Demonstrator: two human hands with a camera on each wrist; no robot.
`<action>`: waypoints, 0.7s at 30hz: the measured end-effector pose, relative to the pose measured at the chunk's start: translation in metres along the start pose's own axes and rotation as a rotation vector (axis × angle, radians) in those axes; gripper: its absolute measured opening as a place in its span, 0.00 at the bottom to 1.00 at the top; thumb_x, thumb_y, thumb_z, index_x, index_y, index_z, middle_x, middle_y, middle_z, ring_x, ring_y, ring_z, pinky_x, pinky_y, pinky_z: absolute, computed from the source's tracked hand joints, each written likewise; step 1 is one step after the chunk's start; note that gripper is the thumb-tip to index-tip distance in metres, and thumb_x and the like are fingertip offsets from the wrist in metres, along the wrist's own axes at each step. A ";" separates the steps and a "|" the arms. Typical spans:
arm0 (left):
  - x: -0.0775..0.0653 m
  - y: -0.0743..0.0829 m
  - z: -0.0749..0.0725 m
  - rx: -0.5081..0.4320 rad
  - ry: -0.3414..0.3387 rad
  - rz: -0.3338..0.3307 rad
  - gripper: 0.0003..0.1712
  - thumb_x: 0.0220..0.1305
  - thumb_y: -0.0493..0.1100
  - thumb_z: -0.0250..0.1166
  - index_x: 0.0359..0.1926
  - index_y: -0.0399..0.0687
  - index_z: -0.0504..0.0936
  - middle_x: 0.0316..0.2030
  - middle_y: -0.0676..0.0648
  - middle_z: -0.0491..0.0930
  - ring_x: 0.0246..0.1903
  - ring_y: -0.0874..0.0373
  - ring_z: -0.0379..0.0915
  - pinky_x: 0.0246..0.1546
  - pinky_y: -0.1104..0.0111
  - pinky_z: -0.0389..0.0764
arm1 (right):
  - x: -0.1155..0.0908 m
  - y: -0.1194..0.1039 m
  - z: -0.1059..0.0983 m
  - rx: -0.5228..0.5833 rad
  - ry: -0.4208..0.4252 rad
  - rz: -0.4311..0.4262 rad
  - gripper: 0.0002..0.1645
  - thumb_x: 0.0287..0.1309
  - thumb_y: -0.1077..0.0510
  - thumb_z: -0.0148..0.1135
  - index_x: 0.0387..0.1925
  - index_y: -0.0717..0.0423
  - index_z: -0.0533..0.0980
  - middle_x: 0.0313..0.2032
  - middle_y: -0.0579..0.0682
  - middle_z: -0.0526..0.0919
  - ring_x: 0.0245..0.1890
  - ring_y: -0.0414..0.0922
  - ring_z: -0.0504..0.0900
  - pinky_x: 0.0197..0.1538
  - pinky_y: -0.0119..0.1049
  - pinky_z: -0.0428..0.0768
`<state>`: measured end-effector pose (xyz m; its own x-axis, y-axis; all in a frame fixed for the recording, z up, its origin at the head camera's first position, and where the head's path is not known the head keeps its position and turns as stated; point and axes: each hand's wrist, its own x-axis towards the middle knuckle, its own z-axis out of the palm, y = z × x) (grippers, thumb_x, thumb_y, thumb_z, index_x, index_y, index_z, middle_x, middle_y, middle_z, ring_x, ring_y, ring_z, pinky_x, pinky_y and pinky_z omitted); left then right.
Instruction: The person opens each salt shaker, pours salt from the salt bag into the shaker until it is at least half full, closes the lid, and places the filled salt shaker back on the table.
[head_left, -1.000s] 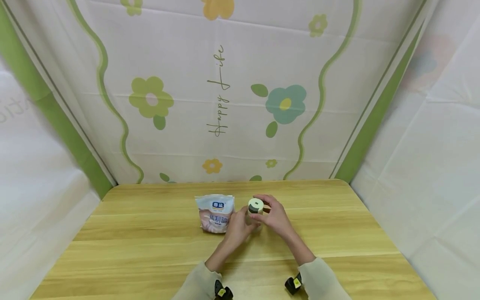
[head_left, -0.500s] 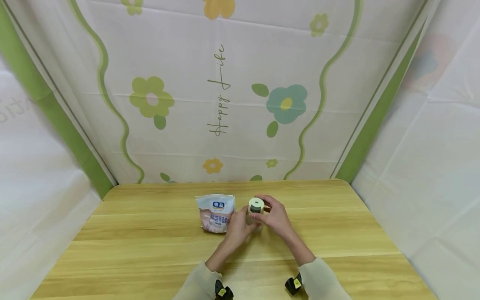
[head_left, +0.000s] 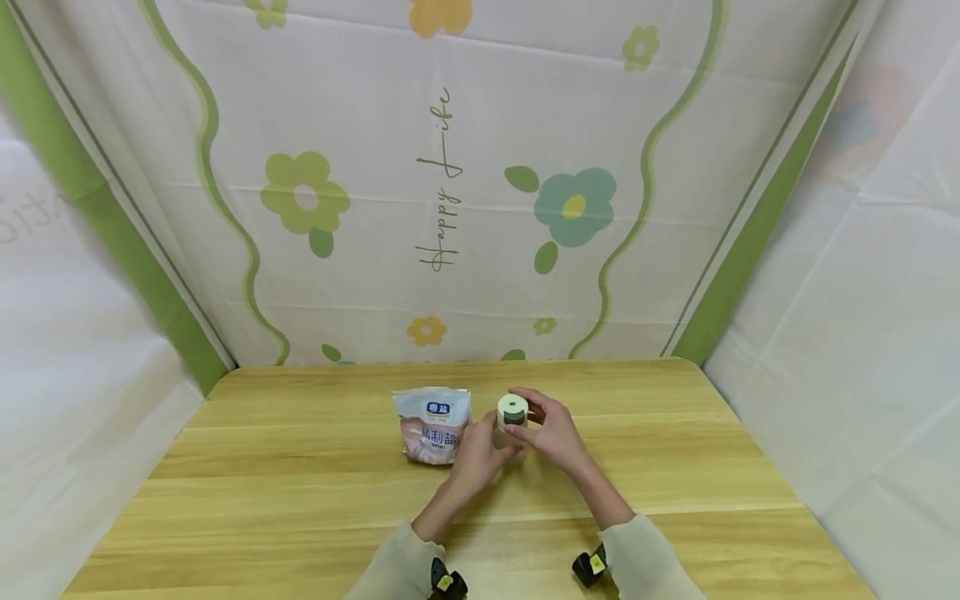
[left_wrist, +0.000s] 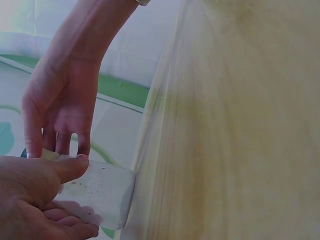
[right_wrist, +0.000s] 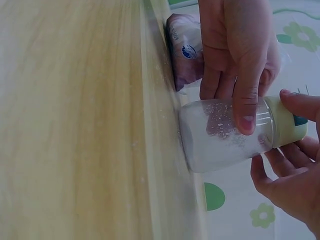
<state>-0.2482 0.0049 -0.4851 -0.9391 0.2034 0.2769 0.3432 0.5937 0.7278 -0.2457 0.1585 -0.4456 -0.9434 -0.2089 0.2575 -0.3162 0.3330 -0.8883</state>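
Observation:
A clear shaker jar (right_wrist: 200, 135) with white grains clinging inside stands upright on the wooden table. Its pale yellow-green lid (head_left: 513, 405) carries a dark green patch and a small dark mark on top. My left hand (head_left: 476, 457) grips the jar's body, thumb along one side and fingers behind, as the right wrist view shows. The right hand (head_left: 553, 433) holds the lid between thumb and fingers. Just left of my left hand a white and pink bag (head_left: 433, 425) printed with Chinese characters sits upright; my hand covers part of its right edge.
The wooden table (head_left: 285, 500) reaches back to a white curtain (head_left: 360, 275) with printed flowers. White cloth sides (head_left: 855, 350) rise to the left and right. White specks lie on the wood near the jar in the right wrist view.
The dark green patch on the lid has turned slightly and faces nearer to me. Both hands keep their places on the jar and lid. The bag stays put.

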 end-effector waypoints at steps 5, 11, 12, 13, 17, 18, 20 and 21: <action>0.000 0.000 0.000 -0.014 0.004 -0.003 0.32 0.52 0.42 0.78 0.56 0.33 0.78 0.53 0.35 0.83 0.56 0.42 0.79 0.58 0.50 0.79 | 0.005 0.017 0.006 -0.044 0.051 0.028 0.37 0.50 0.65 0.75 0.63 0.58 0.74 0.59 0.58 0.79 0.59 0.56 0.78 0.63 0.56 0.78; -0.001 0.000 0.000 -0.012 0.012 0.015 0.32 0.52 0.42 0.78 0.56 0.33 0.79 0.51 0.35 0.84 0.53 0.42 0.81 0.56 0.50 0.81 | 0.000 -0.002 0.004 -0.011 0.090 0.049 0.33 0.49 0.67 0.75 0.59 0.62 0.76 0.56 0.61 0.81 0.56 0.58 0.80 0.61 0.57 0.79; -0.001 0.000 0.000 -0.009 0.012 0.015 0.32 0.52 0.43 0.78 0.55 0.33 0.79 0.51 0.35 0.84 0.53 0.43 0.81 0.55 0.51 0.81 | -0.002 -0.008 0.003 -0.008 0.081 0.047 0.33 0.49 0.68 0.74 0.59 0.63 0.76 0.56 0.61 0.81 0.56 0.59 0.80 0.61 0.57 0.79; -0.001 0.000 0.000 -0.011 0.011 0.011 0.31 0.52 0.42 0.78 0.55 0.33 0.79 0.51 0.35 0.84 0.53 0.44 0.81 0.55 0.51 0.81 | -0.004 -0.014 0.001 -0.002 0.069 0.044 0.32 0.50 0.68 0.74 0.60 0.64 0.76 0.56 0.62 0.81 0.56 0.58 0.81 0.61 0.56 0.79; -0.001 0.000 0.000 -0.016 0.004 0.003 0.31 0.52 0.43 0.78 0.54 0.34 0.79 0.51 0.35 0.84 0.53 0.45 0.81 0.54 0.52 0.82 | -0.007 -0.024 -0.004 0.005 0.029 0.013 0.32 0.53 0.67 0.72 0.61 0.66 0.74 0.56 0.64 0.81 0.56 0.59 0.81 0.61 0.55 0.79; -0.001 0.000 -0.001 -0.019 0.002 0.001 0.30 0.52 0.43 0.78 0.55 0.35 0.79 0.52 0.36 0.84 0.53 0.45 0.81 0.55 0.52 0.82 | -0.007 -0.025 -0.004 0.009 0.023 0.007 0.32 0.54 0.67 0.72 0.61 0.66 0.74 0.56 0.65 0.81 0.57 0.59 0.81 0.61 0.55 0.79; -0.001 0.000 -0.001 -0.024 -0.001 0.003 0.30 0.52 0.43 0.78 0.55 0.35 0.79 0.52 0.36 0.84 0.54 0.44 0.80 0.56 0.52 0.81 | -0.007 -0.024 -0.005 0.016 0.018 -0.005 0.32 0.54 0.68 0.71 0.61 0.67 0.73 0.56 0.65 0.81 0.57 0.60 0.81 0.61 0.56 0.79; -0.001 0.000 -0.001 -0.025 -0.001 0.003 0.31 0.52 0.43 0.78 0.55 0.35 0.79 0.52 0.36 0.84 0.54 0.44 0.80 0.56 0.52 0.81 | -0.007 -0.024 -0.005 0.020 0.014 -0.004 0.32 0.54 0.68 0.71 0.62 0.67 0.73 0.57 0.65 0.80 0.57 0.60 0.81 0.61 0.57 0.79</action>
<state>-0.2476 0.0040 -0.4852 -0.9381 0.2057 0.2785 0.3462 0.5737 0.7423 -0.2324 0.1568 -0.4238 -0.9437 -0.1967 0.2660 -0.3176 0.3133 -0.8950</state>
